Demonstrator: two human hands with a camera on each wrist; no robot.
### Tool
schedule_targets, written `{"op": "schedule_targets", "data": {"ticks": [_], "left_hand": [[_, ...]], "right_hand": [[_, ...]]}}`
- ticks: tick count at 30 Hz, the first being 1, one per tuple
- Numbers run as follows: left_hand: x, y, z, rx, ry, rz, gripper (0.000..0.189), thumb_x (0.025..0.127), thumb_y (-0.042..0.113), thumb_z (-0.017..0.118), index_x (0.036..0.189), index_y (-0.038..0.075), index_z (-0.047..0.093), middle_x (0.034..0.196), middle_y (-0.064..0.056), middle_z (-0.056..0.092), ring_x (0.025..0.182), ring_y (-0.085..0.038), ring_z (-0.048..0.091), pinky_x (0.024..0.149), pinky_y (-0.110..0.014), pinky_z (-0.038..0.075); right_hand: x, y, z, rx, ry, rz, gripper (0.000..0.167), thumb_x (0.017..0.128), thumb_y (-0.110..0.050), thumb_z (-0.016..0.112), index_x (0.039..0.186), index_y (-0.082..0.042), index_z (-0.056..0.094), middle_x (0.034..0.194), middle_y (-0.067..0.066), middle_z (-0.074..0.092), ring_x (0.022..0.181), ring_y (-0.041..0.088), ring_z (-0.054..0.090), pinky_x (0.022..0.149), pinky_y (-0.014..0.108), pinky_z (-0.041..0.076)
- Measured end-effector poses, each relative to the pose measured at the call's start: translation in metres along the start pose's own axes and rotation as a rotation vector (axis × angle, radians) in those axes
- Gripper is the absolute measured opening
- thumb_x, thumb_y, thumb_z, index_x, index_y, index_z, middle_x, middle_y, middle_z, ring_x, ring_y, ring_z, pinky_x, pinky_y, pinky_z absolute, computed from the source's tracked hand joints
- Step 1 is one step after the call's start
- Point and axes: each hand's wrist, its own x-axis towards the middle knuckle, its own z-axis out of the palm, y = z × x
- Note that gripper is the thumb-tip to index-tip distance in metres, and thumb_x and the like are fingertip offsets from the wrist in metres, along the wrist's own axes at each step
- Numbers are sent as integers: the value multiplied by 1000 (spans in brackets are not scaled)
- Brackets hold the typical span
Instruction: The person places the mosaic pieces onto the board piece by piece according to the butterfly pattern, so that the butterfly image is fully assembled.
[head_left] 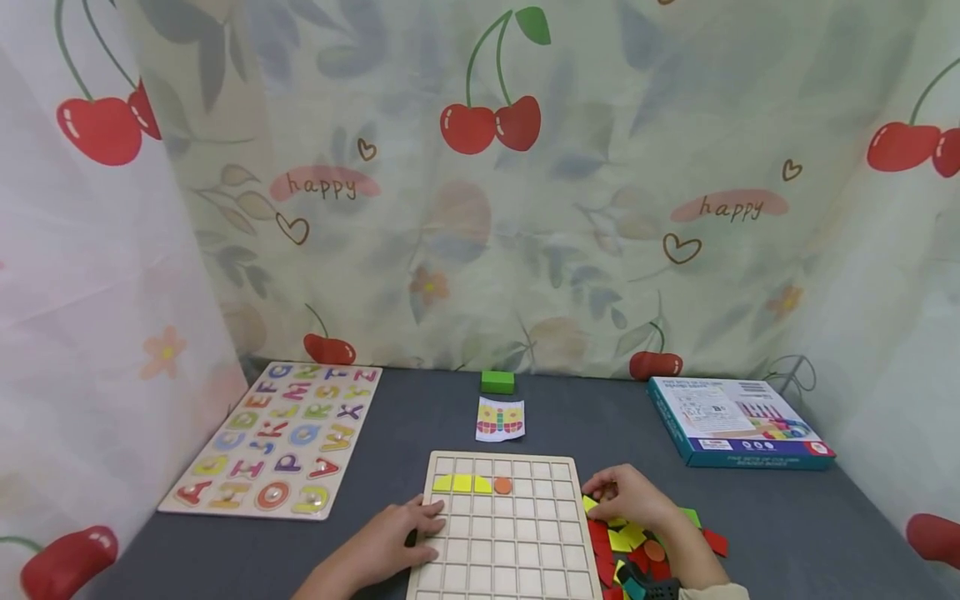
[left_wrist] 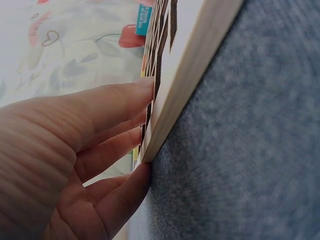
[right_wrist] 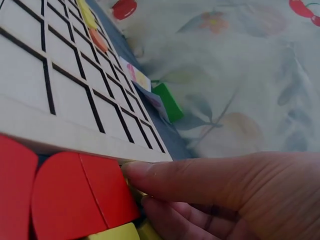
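Observation:
A wooden grid board (head_left: 495, 531) lies flat on the dark table. In its second row sit several yellow pieces (head_left: 462, 483) and an orange disc (head_left: 503, 485). My left hand (head_left: 393, 537) rests at the board's left side; its fingertips (left_wrist: 146, 86) touch the frame and grid, fingers fairly straight. Beside the right edge, my right hand (head_left: 633, 498) reaches into a pile of loose pieces, thumb and a finger around a small yellow piece (right_wrist: 134, 187) that they partly hide. Red pieces (right_wrist: 82, 192) lie against the board's edge just by the thumb.
Behind the board are a butterfly pattern card (head_left: 500, 419) and a green block (head_left: 497, 382). A wooden alphabet puzzle (head_left: 281, 437) lies at the left, a boxed toy set (head_left: 738, 421) at the back right. A printed curtain (head_left: 480, 250) hangs behind the table.

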Motion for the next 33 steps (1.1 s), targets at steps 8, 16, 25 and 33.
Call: {"op": "schedule_targets", "data": {"ticks": [8,16,25,33], "left_hand": [[1,-1,2,-12,-7,-12,42,83,25,69,120,5,63,136,-12,52,133,-43,35,102,-59,33],[2,-1,2,0,3,-4,42,83,26,69,119,6,64,136,-12,53,132,-44,36,102,-59,34],[1,-2,2,6,1,-3,43,83,26,69,120,6,63,136,-12,52,132,-44,35,102,-61,33],[2,0,1,-4,-4,4,43,84,25,68,121,5,63,137,-12,52,132,-44,35,101,-61,33]], "right_hand": [[-1,2,1,39,-12,-10,26,76,-6,74,94,6,59,76,3,53,62,12,47,54,20,43],[-2,1,-5,207,-8,35,29,85,-12,67,100,10,54,73,2,54,56,13,52,55,24,49],[14,-14,4,225,63,20,29,88,-19,65,101,6,58,80,4,60,69,15,60,64,28,56],[41,-25,28,244,126,28,25,85,-18,68,98,3,62,77,4,59,63,14,59,63,28,55]]}}
